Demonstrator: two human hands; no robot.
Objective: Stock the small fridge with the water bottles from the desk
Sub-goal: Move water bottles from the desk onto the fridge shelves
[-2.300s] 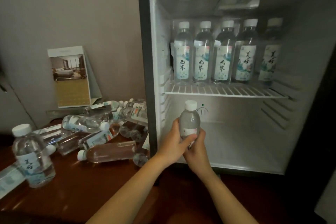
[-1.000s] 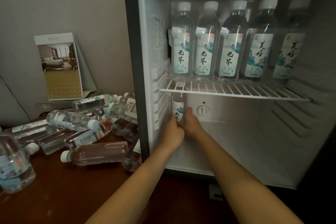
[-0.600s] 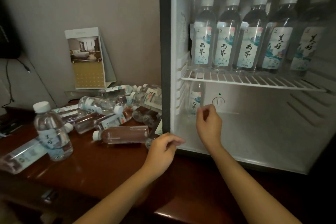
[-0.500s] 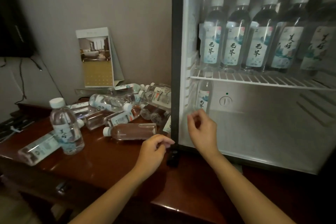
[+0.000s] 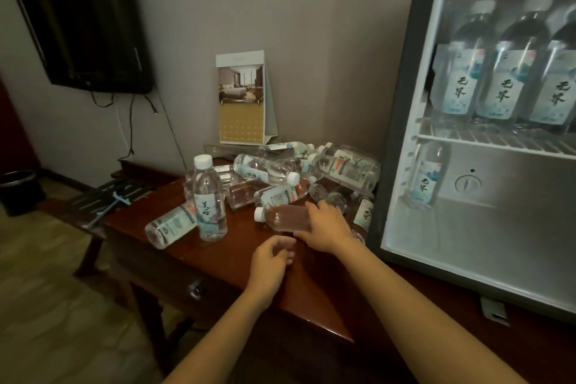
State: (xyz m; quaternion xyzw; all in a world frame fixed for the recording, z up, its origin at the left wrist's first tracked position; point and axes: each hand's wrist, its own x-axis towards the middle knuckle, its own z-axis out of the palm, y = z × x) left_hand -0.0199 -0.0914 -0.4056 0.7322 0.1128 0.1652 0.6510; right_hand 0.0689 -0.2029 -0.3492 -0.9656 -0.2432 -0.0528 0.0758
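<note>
Right hand (image 5: 324, 226): fingers curled over bottle (image 5: 285, 217) lying on desk (image 5: 224, 259) | Left hand (image 5: 270, 259): loosely curled, holding nothing, just short of that bottle | Pile (image 5: 311, 171): just beyond both hands | Upright bottle (image 5: 208, 199): left of hands | Fridge (image 5: 396, 134): open, right of right hand; 3 shelf bottles (image 5: 498, 78) visible, 1 lower bottle (image 5: 425, 178) beneath.

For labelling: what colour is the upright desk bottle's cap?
The cap is white; head view shows it.
</note>
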